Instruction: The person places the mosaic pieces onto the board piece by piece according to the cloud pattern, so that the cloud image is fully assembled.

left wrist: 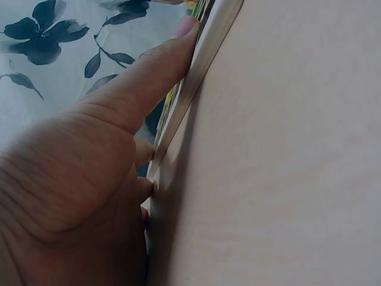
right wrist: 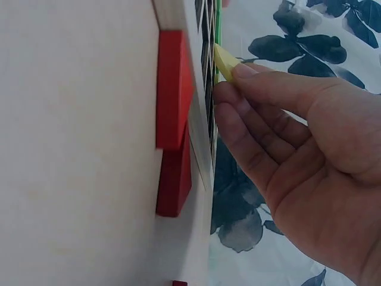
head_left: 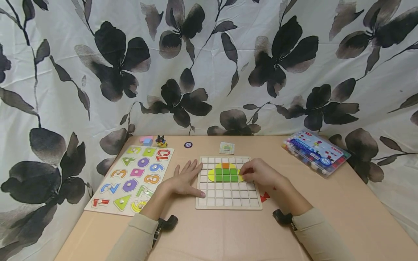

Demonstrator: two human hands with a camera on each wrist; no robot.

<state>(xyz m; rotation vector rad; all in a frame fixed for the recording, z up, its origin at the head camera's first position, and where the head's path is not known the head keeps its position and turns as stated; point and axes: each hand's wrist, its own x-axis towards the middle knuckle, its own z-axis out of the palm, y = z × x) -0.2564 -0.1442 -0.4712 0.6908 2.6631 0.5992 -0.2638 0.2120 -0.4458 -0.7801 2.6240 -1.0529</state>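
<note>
A white gridded board (head_left: pixel 228 203) lies on the table in the head view, with green square tiles (head_left: pixel 226 175), an orange tile (head_left: pixel 225 165) and yellow pieces (head_left: pixel 211 175) in its cells. My left hand (head_left: pixel 183 181) is spread along the board's left side, its thumb touching the lower left edge. At the pattern's right side, my right hand (head_left: pixel 261 172) pinches a small yellow piece (right wrist: pixel 225 62) between thumb and fingers, as the right wrist view shows. Red triangular pieces (right wrist: pixel 171 89) lie against the board's right edge.
To the left lies a number-and-shape puzzle board (head_left: pixel 134 181). Behind it stand pink and blue blocks (head_left: pixel 147 141) and a small figurine (head_left: pixel 161 141). A round token (head_left: pixel 188 145) and a pattern card (head_left: pixel 226 148) are at the back. A plastic case (head_left: pixel 316 153) sits at back right.
</note>
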